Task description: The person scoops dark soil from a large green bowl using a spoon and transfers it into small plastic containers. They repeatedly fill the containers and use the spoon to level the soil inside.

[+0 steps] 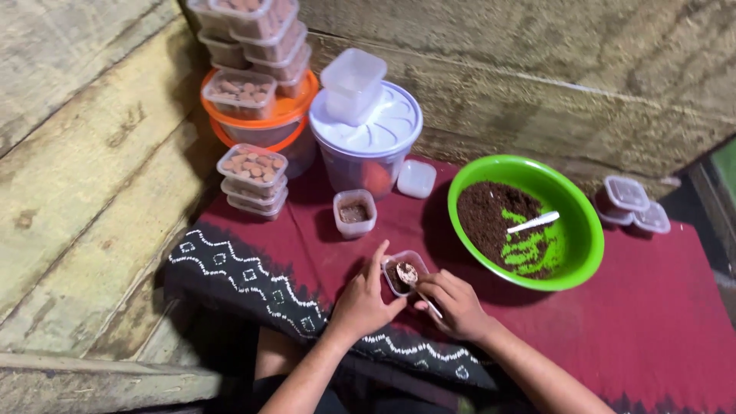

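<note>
Two hands meet at lower centre over a dark red cloth (pixel 659 322). Green bowl (pixel 583 230) of brown crumbs sits centre right, well clear. White lidded tub (pixel 366 130) and stacked filled containers (pixel 253 172) crowd the upper left. Left hand (pixel 360 303) curls around a small clear container (pixel 400 268); best kept level. Right hand (pixel 458 305) pinches a small spoon (pixel 407 273), loaded, over it.

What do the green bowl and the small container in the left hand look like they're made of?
Green bowl: likely plastic, glossy, with an evenly bright colour and thin rim. Small container steadied by the left hand: likely clear, thin plastic, since its dark contents show through the walls.
</note>
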